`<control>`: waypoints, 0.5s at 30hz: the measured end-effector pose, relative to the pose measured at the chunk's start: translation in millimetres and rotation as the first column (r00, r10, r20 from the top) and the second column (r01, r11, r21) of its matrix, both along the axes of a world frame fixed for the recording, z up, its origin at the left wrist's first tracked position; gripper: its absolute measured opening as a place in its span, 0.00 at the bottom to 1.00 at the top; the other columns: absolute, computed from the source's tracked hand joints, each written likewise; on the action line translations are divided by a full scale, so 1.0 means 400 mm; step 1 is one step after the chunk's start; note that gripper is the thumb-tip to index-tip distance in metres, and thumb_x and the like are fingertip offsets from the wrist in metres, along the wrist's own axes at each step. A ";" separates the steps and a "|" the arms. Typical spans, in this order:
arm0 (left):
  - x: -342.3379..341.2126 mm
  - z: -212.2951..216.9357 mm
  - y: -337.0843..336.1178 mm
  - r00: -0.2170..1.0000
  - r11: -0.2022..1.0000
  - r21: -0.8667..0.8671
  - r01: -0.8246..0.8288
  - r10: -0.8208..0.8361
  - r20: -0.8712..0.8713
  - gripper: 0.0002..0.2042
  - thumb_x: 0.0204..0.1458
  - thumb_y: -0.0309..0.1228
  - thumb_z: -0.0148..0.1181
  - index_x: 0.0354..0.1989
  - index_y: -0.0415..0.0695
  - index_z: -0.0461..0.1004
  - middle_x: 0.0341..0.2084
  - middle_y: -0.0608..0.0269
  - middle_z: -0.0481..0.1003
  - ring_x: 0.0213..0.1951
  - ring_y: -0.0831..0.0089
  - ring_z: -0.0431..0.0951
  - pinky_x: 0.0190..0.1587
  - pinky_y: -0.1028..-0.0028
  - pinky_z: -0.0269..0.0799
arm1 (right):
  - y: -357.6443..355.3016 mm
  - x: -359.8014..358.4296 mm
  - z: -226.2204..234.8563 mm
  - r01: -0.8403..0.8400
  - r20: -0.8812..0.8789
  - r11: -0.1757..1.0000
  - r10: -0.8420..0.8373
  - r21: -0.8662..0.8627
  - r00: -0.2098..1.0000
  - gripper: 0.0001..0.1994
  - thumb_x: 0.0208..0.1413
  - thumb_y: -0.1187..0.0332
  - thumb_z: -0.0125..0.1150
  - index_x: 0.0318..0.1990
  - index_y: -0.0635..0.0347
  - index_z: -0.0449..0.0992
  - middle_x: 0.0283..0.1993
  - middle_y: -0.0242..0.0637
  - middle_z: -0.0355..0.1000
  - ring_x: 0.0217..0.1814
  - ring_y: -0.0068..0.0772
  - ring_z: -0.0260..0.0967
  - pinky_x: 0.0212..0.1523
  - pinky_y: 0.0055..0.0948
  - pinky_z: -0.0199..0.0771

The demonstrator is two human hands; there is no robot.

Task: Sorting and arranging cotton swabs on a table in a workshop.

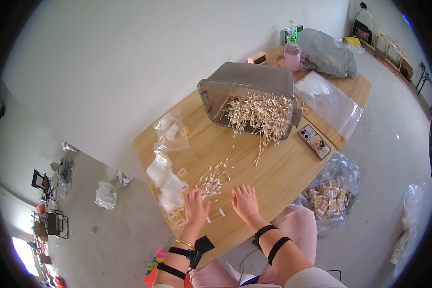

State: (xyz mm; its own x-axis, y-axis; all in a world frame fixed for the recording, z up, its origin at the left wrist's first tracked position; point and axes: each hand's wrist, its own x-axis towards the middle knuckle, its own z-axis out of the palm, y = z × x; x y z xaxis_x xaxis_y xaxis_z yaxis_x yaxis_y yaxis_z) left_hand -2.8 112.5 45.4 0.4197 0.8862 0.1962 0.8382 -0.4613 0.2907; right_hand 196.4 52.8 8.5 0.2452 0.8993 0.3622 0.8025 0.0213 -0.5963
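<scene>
Cotton swabs lie in a loose pile (210, 184) on the wooden table, just beyond my hands. My left hand (195, 207) is at the near side of this pile, fingers apart and stretched toward it, with nothing visible in its grasp. My right hand (245, 201) rests to the right of the pile, its fingers curled in; whatever they may hold is hidden. Between my hands a small row of swabs (216, 215) lies side by side. Left of my left hand are clear plastic bags (169, 185) and yellow-and-white printed cards (176, 219).
A grey plastic bin (248, 72) lies on its side, swabs (260, 113) spilling out. A phone (315, 142), a plastic sheet (332, 103) and a pink jug (292, 57) are on the table. Beside its right edge, a bag (346, 175) holds small swab packs (329, 198).
</scene>
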 end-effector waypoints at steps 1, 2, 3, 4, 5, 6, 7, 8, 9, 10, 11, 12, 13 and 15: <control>0.022 0.001 -0.032 0.999 1.000 -0.007 0.023 -0.023 -0.027 0.29 0.45 0.30 0.70 0.57 0.46 0.65 0.55 0.57 0.65 0.58 0.55 0.66 0.60 0.55 0.62 | 0.000 0.002 -0.002 0.003 0.014 1.000 -0.003 -0.006 1.000 0.09 0.47 0.72 0.61 0.37 0.53 0.72 0.36 0.35 0.67 0.44 0.39 0.66 0.47 0.38 0.64; 0.044 0.000 -0.056 0.998 0.999 -0.015 0.047 -0.047 -0.052 0.28 0.46 0.31 0.69 0.56 0.45 0.66 0.55 0.57 0.66 0.57 0.55 0.67 0.59 0.55 0.62 | 0.000 0.005 -0.003 0.006 0.030 1.000 -0.006 -0.013 1.000 0.08 0.48 0.71 0.60 0.37 0.53 0.72 0.35 0.35 0.67 0.44 0.39 0.66 0.47 0.38 0.64; 0.054 -0.005 -0.070 0.997 0.998 0.001 0.058 -0.057 -0.050 0.26 0.47 0.32 0.68 0.55 0.44 0.66 0.55 0.56 0.66 0.57 0.55 0.67 0.59 0.55 0.63 | 0.000 0.003 -0.002 0.007 0.027 1.000 -0.006 -0.011 1.000 0.08 0.48 0.71 0.60 0.37 0.53 0.72 0.35 0.35 0.67 0.44 0.39 0.66 0.47 0.38 0.64; 0.060 -0.011 -0.070 0.997 0.998 0.002 0.059 -0.059 -0.051 0.26 0.47 0.32 0.68 0.55 0.44 0.66 0.55 0.56 0.66 0.57 0.55 0.67 0.59 0.55 0.63 | 0.000 0.002 -0.001 0.005 0.028 1.000 -0.004 -0.025 1.000 0.08 0.48 0.71 0.60 0.37 0.53 0.71 0.35 0.35 0.67 0.44 0.39 0.66 0.47 0.38 0.64; 0.064 -0.020 -0.064 0.999 1.000 0.020 0.016 -0.015 -0.046 0.26 0.48 0.32 0.68 0.55 0.44 0.66 0.54 0.56 0.66 0.57 0.55 0.67 0.59 0.55 0.63 | 0.000 0.001 0.000 0.004 0.029 0.999 -0.003 -0.039 1.000 0.08 0.49 0.70 0.59 0.37 0.54 0.71 0.35 0.36 0.67 0.44 0.39 0.66 0.47 0.38 0.64; 0.066 -0.031 -0.056 0.999 0.999 0.039 -0.027 0.029 -0.040 0.26 0.48 0.31 0.68 0.55 0.44 0.66 0.53 0.56 0.66 0.56 0.55 0.67 0.59 0.56 0.64 | 0.001 -0.001 0.002 0.005 0.029 0.999 -0.004 -0.038 1.000 0.08 0.49 0.70 0.59 0.37 0.54 0.71 0.35 0.36 0.67 0.44 0.39 0.66 0.47 0.38 0.64; 0.064 -0.040 -0.040 0.999 0.999 0.040 -0.027 0.028 -0.040 0.26 0.48 0.31 0.68 0.55 0.44 0.66 0.53 0.56 0.66 0.56 0.55 0.67 0.59 0.56 0.64 | 0.001 -0.003 0.003 0.003 0.023 1.000 -0.003 -0.027 1.000 0.08 0.49 0.70 0.59 0.37 0.54 0.71 0.36 0.36 0.67 0.44 0.39 0.66 0.47 0.38 0.64; 0.058 -0.046 -0.018 0.999 0.999 0.037 -0.035 0.036 -0.017 0.26 0.47 0.31 0.68 0.55 0.44 0.66 0.52 0.57 0.67 0.56 0.54 0.67 0.59 0.56 0.64 | 0.002 -0.005 0.005 0.002 0.018 1.000 -0.002 -0.016 1.000 0.08 0.49 0.70 0.59 0.37 0.54 0.71 0.36 0.36 0.67 0.44 0.39 0.66 0.47 0.38 0.64; 0.058 -0.045 0.000 0.999 0.999 0.031 -0.040 0.040 0.008 0.26 0.47 0.31 0.69 0.54 0.44 0.66 0.51 0.57 0.68 0.55 0.54 0.68 0.59 0.57 0.64 | 0.002 -0.003 0.004 0.006 0.019 1.000 -0.005 -0.018 1.000 0.08 0.49 0.70 0.59 0.37 0.54 0.71 0.36 0.36 0.67 0.44 0.39 0.66 0.47 0.38 0.64; 0.056 -0.044 0.013 0.999 0.999 0.030 -0.037 0.037 0.009 0.26 0.47 0.31 0.69 0.54 0.44 0.66 0.51 0.57 0.68 0.55 0.54 0.68 0.59 0.57 0.64 | 0.001 -0.002 0.004 0.007 0.030 0.999 -0.006 -0.033 1.000 0.08 0.49 0.70 0.59 0.37 0.54 0.71 0.36 0.36 0.67 0.45 0.39 0.66 0.47 0.38 0.64; 0.052 -0.042 0.025 1.000 1.000 0.012 -0.002 0.002 0.018 0.26 0.46 0.32 0.70 0.54 0.44 0.66 0.50 0.57 0.68 0.55 0.54 0.68 0.59 0.57 0.64 | 0.000 -0.002 0.003 0.007 0.041 0.999 -0.005 -0.048 0.999 0.08 0.49 0.70 0.59 0.37 0.53 0.71 0.36 0.36 0.67 0.45 0.39 0.66 0.47 0.38 0.64; 0.046 -0.042 0.034 0.999 1.000 -0.004 0.031 -0.031 0.028 0.27 0.46 0.32 0.71 0.53 0.45 0.66 0.49 0.57 0.68 0.54 0.53 0.68 0.58 0.58 0.64 | 0.000 -0.002 0.006 0.008 0.040 0.999 -0.006 -0.047 0.999 0.08 0.49 0.70 0.59 0.37 0.53 0.71 0.36 0.36 0.67 0.45 0.39 0.66 0.47 0.38 0.64; 0.040 -0.043 0.041 0.999 0.999 -0.003 0.032 -0.032 0.027 0.27 0.46 0.32 0.71 0.53 0.45 0.66 0.49 0.57 0.68 0.54 0.53 0.68 0.58 0.58 0.64 | -0.001 -0.002 0.008 0.004 0.035 0.999 -0.002 -0.047 0.999 0.08 0.49 0.70 0.60 0.37 0.53 0.71 0.37 0.36 0.67 0.45 0.39 0.66 0.47 0.38 0.64; 0.032 -0.043 0.049 0.998 1.000 -0.003 0.001 -0.001 0.066 0.26 0.44 0.34 0.72 0.51 0.47 0.67 0.47 0.56 0.69 0.52 0.54 0.69 0.57 0.58 0.65 | -0.001 -0.001 0.010 0.001 0.028 0.999 0.000 -0.047 1.000 0.08 0.49 0.70 0.60 0.38 0.53 0.71 0.37 0.36 0.67 0.46 0.39 0.66 0.48 0.38 0.64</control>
State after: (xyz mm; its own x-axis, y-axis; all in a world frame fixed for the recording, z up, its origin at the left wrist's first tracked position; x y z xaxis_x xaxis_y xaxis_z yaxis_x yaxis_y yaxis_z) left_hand 10.1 132.3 28.4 0.4068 0.8865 0.2207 0.8165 -0.4612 0.3473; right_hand 196.0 52.5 12.3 0.2358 0.9154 0.3261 0.8192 -0.0067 -0.5735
